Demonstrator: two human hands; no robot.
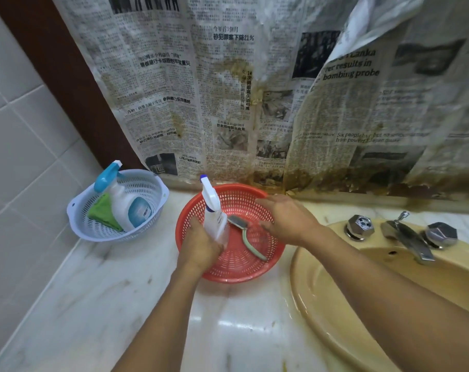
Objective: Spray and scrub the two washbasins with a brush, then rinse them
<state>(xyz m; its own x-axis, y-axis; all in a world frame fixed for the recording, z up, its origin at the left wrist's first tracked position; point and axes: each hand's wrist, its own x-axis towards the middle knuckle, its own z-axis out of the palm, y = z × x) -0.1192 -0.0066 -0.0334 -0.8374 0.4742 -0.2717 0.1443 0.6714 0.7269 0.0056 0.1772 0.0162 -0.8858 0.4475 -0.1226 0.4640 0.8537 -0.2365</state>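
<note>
The white spray bottle (214, 216) is gripped low on its body by the left hand (198, 245) and held upright inside the red basket (236, 280) on the tabletop (120, 304), apparently to be lifted out for spraying. The right hand (289, 221) is held open, fingers spread, above the brush (245, 234) lying in that basket, probably to take it up. The yellow washbasin (308, 304) is seen just right of the basket, untouched.

Ahead of you, stained newspaper sheets (228, 89) cover the wall above a white marble countertop (107, 304); on your left, a dark brown frame (67, 76) meets a pale tiled wall (18, 130).
</note>
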